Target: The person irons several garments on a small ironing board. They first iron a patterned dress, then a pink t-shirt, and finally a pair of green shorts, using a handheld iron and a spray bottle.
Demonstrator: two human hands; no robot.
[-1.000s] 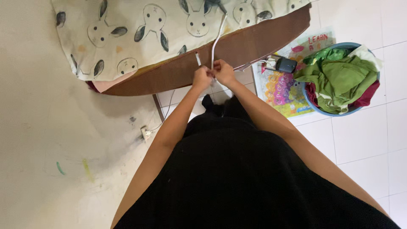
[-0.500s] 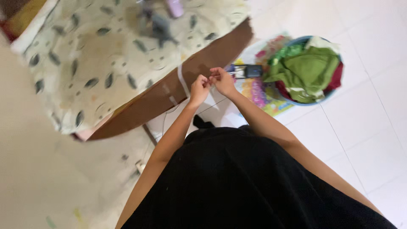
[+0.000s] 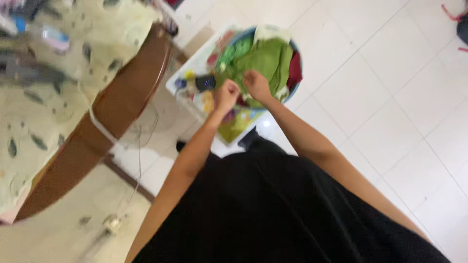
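Observation:
My left hand (image 3: 227, 95) and my right hand (image 3: 256, 84) are held close together, fingers curled, above a round blue basket (image 3: 295, 85). The basket is heaped with green cloth (image 3: 265, 58) and some dark red cloth. I see nothing in either hand, though the picture is blurred. A white strap (image 3: 100, 127) lies across the brown edge of the board (image 3: 117, 109) at the left, away from both hands. My black garment fills the lower middle of the view.
A cream cover with a rabbit print (image 3: 44, 97) lies over the board. A colourful printed mat (image 3: 229, 122) with a small dark device (image 3: 205, 83) sits beside the basket. A thin cable (image 3: 139, 151) runs down to a plug (image 3: 112, 224). White floor tiles lie to the right.
The view has swung right, so the board now sits at the left. My hands have come off the white strap and moved over the basket of clothes.

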